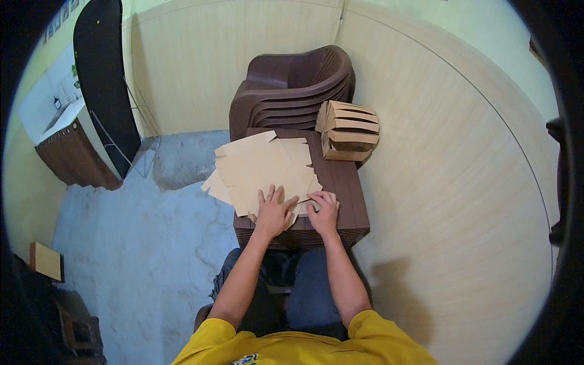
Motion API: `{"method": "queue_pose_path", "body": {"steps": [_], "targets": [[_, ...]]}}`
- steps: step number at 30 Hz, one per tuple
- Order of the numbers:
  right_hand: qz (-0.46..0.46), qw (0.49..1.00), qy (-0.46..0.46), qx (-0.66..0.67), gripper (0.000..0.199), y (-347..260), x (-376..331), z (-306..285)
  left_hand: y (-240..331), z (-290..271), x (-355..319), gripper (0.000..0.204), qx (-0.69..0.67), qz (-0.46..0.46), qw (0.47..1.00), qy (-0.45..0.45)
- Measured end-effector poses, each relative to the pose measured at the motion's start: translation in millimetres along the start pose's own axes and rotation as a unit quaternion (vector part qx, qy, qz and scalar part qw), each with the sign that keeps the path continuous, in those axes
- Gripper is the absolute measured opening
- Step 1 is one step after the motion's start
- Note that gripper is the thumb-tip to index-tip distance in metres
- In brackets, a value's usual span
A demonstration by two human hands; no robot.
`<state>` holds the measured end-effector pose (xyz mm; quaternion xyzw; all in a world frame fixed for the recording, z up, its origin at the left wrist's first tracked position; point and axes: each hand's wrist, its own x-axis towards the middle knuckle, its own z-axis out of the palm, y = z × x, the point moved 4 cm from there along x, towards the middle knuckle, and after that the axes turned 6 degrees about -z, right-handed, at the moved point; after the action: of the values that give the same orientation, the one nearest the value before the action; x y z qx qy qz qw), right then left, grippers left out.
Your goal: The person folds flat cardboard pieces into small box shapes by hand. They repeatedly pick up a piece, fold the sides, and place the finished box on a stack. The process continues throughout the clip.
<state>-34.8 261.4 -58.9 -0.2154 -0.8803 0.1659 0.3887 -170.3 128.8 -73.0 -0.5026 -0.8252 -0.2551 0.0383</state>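
A pile of flat tan cardboard box blanks (261, 167) lies on a small dark brown plastic table (344, 194) in front of my knees. My left hand (274, 213) presses flat on the near edge of the top blank, fingers spread. My right hand (324, 210) rests beside it with fingers curled on the blank's near right corner. Part of the pile hangs over the table's left edge.
Several folded tan boxes (350, 131) stand stacked at the table's far right corner. A stack of brown plastic chairs (292, 85) stands behind the table. Light wood-panel walls close the back and right. Grey concrete floor (134, 243) lies to the left, with a dark board (103, 79) leaning.
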Motion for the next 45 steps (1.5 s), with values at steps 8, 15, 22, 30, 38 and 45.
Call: {"method": "queue_pose_path", "body": {"steps": [8, 15, 22, 30, 38, 45], "targets": [[0.081, 0.990, 0.088, 0.071, 0.036, 2, 0, 14, 1, -3, -3, 0.052, 0.030, 0.011, 0.999, 0.003], [0.098, 0.971, 0.049, 0.214, 0.053, 2, -6, 20, 2, -4, -4, 0.050, 0.016, 0.003, 1.000, 0.023], [0.057, 0.985, 0.021, 0.159, 0.063, -17, -13, 19, -3, 0, -4, 0.051, 0.018, 0.003, 1.000, 0.004], [-0.079, 0.996, 0.014, -0.032, 0.064, -30, -16, 19, -3, 0, -3, 0.056, -0.007, 0.001, 1.000, 0.023], [0.145, 0.980, 0.057, 0.120, 0.041, 3, -5, 18, -4, 3, -2, 0.057, 0.026, 0.010, 1.000, 0.013], [0.223, 0.974, -0.017, -0.018, 0.027, 8, 14, 28, -5, 2, -2, 0.056, 0.027, 0.013, 1.000, 0.008]]}}
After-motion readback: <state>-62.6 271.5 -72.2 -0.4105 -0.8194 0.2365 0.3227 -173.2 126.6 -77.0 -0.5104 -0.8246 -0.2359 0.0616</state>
